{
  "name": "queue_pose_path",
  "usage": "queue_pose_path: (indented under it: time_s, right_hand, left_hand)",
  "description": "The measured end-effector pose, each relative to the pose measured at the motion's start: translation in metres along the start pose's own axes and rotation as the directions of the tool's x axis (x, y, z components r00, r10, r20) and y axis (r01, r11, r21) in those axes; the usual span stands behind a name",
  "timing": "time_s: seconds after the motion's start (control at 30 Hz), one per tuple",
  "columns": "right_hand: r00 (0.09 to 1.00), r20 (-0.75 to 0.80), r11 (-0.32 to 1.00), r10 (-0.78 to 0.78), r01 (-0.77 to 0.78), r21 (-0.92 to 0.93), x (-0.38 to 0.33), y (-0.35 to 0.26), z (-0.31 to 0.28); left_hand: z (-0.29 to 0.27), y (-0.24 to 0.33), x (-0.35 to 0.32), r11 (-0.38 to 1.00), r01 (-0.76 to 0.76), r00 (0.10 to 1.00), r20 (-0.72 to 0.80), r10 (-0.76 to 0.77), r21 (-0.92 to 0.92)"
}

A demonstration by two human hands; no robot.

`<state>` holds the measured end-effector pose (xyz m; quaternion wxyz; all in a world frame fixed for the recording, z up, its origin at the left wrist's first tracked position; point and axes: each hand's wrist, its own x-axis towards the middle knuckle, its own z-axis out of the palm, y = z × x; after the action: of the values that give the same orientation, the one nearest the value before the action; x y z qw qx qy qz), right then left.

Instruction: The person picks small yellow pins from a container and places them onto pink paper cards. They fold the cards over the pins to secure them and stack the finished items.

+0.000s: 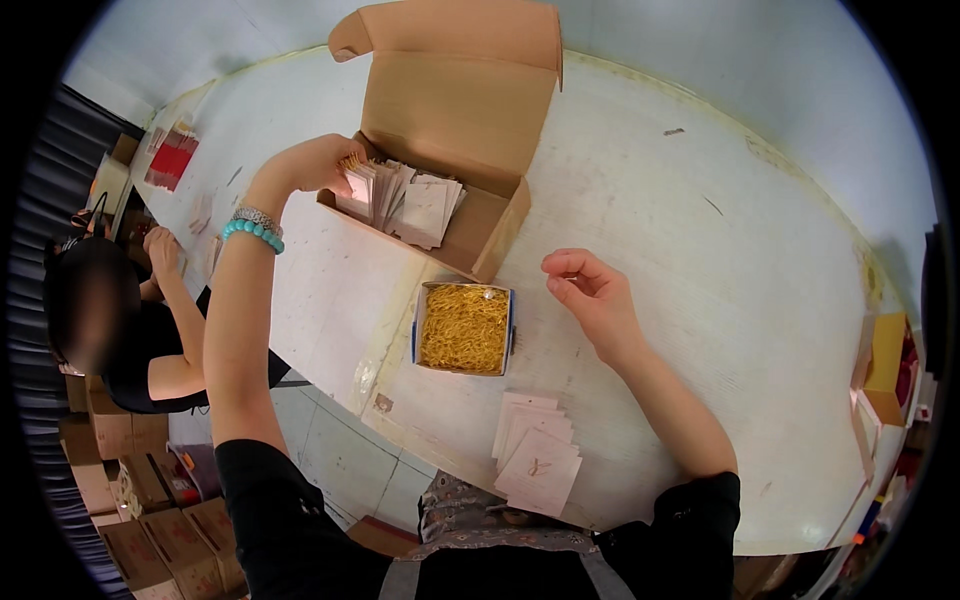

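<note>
My left hand (322, 165) reaches into the left end of an open brown cardboard box (503, 232), its fingers closed on the small white cards (372, 190) standing there. Bits of gold show by those fingertips. More pale cards (424, 212) lean loosely in the middle of the box. Over the table, right of a small blue-edged box (512, 335), my right hand (592, 293) is held with curled fingers and the thumb near the index finger. Whatever it may hold is too small to make out. Thin gold strands or chains (463, 328) fill the small box.
Fanned white cards (540, 465) lie at the table's near edge. A co-worker (165, 330) sits at the left, close to red cards (172, 160) on the white table (700, 330). Cartons (175, 545) stand on the floor at lower left; a yellow box (885, 365) stands far right.
</note>
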<state>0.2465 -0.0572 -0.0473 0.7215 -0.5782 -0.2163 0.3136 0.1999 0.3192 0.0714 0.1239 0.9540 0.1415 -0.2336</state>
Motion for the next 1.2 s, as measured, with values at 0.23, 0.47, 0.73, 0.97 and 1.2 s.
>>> queue_pose_path:
  time_s: [0.23, 0.47, 0.73, 0.97, 1.2]
  right_hand:
    - [0.996, -0.019, 0.996, 0.089, -0.089, -0.018, 0.002, 0.001, -0.006]
    - [0.999, -0.032, 0.998, 0.028, -0.03, -0.057, 0.001, 0.004, -0.004]
    - [0.995, -0.045, 0.991, -0.084, 0.078, -0.111, -0.008, -0.01, -0.005]
    - [0.99, 0.143, 0.791, -0.02, 0.103, -0.603, -0.07, -0.034, 0.011]
    - [0.967, 0.187, 0.448, 0.174, 0.091, -0.89, -0.104, -0.052, 0.029]
  left_hand:
    - [0.029, -0.005, 0.004, 0.952, 0.009, 0.981, -0.186, 0.05, 0.307]
    - [0.059, -0.017, 0.004, 0.743, 0.207, 0.885, -0.446, 0.136, 0.636]
    - [0.05, 0.023, -0.07, 0.899, 0.225, 0.5, -0.836, 0.226, 0.377]
    - [0.17, 0.127, -0.185, 0.985, -0.173, 0.469, -0.881, 0.065, -0.019]
    - [0.276, 0.192, -0.195, 0.562, -0.557, 0.695, -0.713, -0.088, -0.612]
